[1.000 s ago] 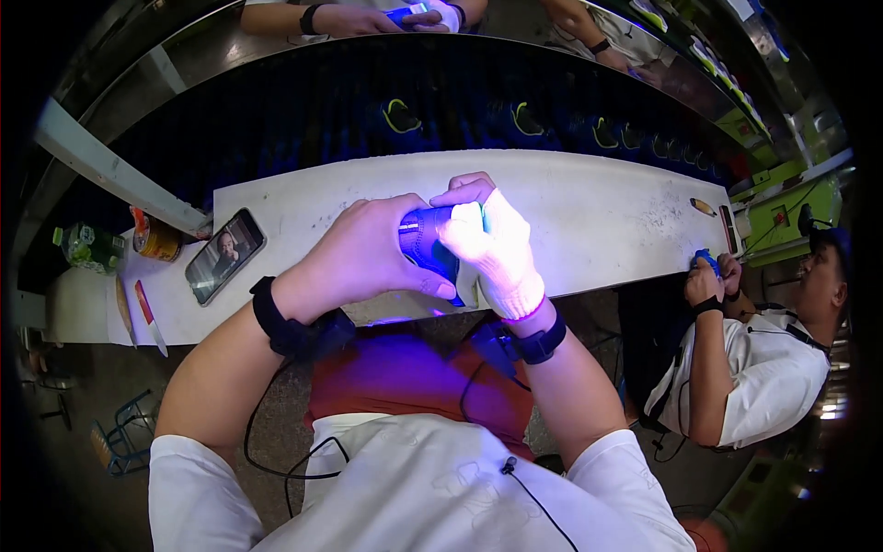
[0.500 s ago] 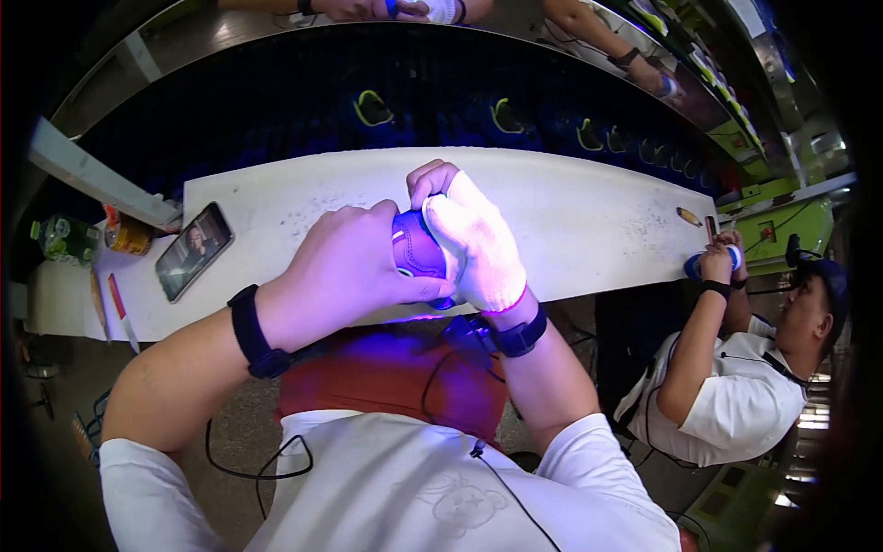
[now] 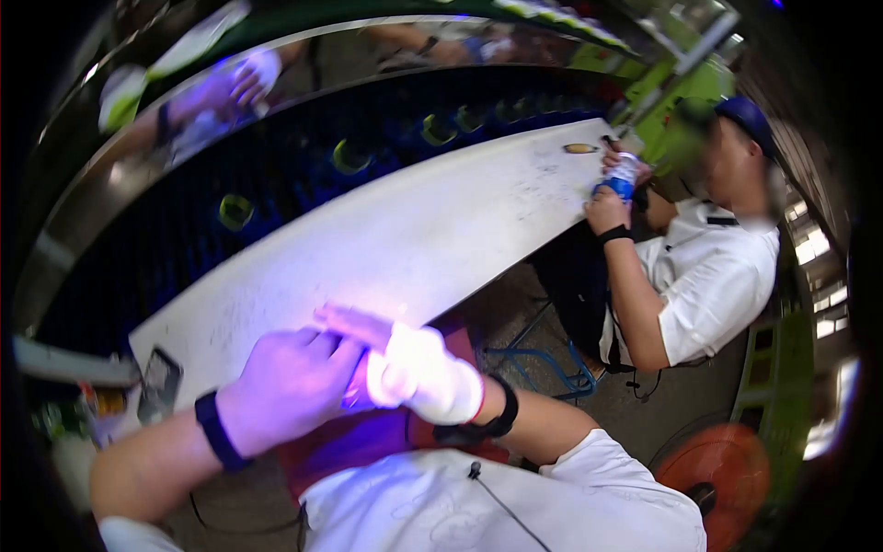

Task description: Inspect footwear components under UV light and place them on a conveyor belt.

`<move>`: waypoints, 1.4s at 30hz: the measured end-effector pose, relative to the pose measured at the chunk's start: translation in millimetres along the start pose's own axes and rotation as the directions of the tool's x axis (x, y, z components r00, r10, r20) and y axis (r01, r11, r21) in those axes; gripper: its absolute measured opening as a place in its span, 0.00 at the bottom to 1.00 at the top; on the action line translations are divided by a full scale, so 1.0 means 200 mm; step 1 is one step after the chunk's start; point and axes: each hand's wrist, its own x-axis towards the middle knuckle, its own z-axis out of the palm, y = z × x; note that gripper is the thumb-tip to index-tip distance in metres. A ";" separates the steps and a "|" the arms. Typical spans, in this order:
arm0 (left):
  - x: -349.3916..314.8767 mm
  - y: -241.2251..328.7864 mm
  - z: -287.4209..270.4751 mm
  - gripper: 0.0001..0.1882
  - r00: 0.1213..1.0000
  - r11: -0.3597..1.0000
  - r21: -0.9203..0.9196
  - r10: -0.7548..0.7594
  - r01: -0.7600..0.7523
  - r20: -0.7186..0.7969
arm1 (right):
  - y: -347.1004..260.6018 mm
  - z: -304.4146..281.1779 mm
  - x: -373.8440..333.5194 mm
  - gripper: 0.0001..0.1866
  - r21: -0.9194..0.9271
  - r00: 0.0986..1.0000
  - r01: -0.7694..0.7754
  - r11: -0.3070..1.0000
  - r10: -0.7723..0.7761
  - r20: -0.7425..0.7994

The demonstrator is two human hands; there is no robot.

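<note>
A dark shoe (image 3: pixel 357 394), lit violet, is between my hands just off the near edge of the table; only a sliver of it shows. Bare-skinned, my left hand (image 3: pixel 296 375) is closed around its left side. My right hand (image 3: pixel 418 366) wears a white glove that leaves the fingertips bare. It lies against the shoe from the right, its fingers stretched leftward over the top and touching close to the left hand's knuckles. The palms and the shoe's underside are hidden.
The white table (image 3: pixel 395 230) runs off to the far right, where a co-worker (image 3: pixel 713 276) holds a blue-and-white shoe (image 3: pixel 621 177). A phone (image 3: pixel 161 385) lies at the left. Shoes (image 3: pixel 349 156) sit in the dark recess behind the table. An orange round stool (image 3: pixel 722 483) stands lower right.
My view has swung to the right, so the table slants and the co-worker appears nearer the middle. My right fingers have straightened over the shoe, which is now mostly covered.
</note>
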 end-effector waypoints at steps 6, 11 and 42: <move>-0.41 0.28 0.01 0.25 0.724 0.254 -0.861 -0.667 0.440 0.173 | 0.32 0.25 -0.10 0.34 -0.604 0.931 0.284 0.745 -0.365 -0.012; -0.35 0.30 -0.03 0.25 0.439 -0.042 -0.902 -0.863 0.429 0.249 | 0.06 0.17 -0.01 0.25 -0.536 0.970 0.210 0.817 -0.105 0.220; 0.76 -1.95 -1.88 0.33 0.798 0.616 0.552 -0.226 0.561 -0.558 | 0.64 -0.29 0.20 0.23 -0.755 0.951 -0.165 0.635 -0.101 -0.293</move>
